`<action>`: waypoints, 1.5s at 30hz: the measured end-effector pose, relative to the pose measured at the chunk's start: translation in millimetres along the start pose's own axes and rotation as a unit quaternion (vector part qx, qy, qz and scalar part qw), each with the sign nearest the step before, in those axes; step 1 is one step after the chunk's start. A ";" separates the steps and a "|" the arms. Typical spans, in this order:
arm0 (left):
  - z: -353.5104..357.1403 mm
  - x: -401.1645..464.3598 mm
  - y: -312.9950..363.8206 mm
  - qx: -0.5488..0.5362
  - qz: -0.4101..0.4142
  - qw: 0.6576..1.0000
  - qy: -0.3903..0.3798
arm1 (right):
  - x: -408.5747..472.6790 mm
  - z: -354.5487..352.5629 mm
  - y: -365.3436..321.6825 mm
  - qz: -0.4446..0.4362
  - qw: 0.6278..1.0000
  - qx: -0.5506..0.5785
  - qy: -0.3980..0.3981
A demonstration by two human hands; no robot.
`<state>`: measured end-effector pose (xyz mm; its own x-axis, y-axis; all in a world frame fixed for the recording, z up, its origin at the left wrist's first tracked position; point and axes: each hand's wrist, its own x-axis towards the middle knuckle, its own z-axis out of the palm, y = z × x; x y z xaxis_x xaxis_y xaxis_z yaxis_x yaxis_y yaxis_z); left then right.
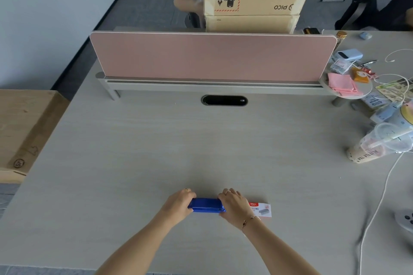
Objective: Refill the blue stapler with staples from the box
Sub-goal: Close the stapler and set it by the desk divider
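The blue stapler (pixel 206 205) lies lengthwise on the grey desk (pixel 201 145) near the front edge. My left hand (pixel 180 204) grips its left end and my right hand (pixel 233 205) grips its right end, fingers curled over the top. The small white and red staple box (pixel 261 209) lies flat just to the right of my right hand, partly hidden behind the wrist. The stapler looks closed; I see no loose staples.
A pink divider screen (pixel 212 56) crosses the back of the desk, with a cable slot (pixel 224 100) in front of it. Cups, packets and a white cable (pixel 380 196) clutter the right side. A wooden box (pixel 20 131) sits at the left.
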<state>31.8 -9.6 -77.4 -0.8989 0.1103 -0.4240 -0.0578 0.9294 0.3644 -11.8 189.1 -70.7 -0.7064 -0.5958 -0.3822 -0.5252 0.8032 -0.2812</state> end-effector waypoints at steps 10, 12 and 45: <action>-2.6 2.7 -5.1 -0.008 0.020 1.000 -0.007 | 10.6 7.3 1.2 0.001 0.999 -0.042 -0.001; -5.9 2.9 -5.2 -0.009 0.028 0.999 -0.013 | 12.3 6.4 1.6 -0.003 0.999 -0.046 -0.001; -154.4 161.1 38.5 -0.054 0.077 0.994 0.054 | 120.1 -151.0 106.4 0.033 0.992 0.054 0.108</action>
<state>-182.4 -10.4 -3.7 -0.9420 0.2035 -0.2668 0.0422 0.8606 0.5075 -224.2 202.7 -13.6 -0.8286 -0.5193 -0.2093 -0.4288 0.8289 -0.3592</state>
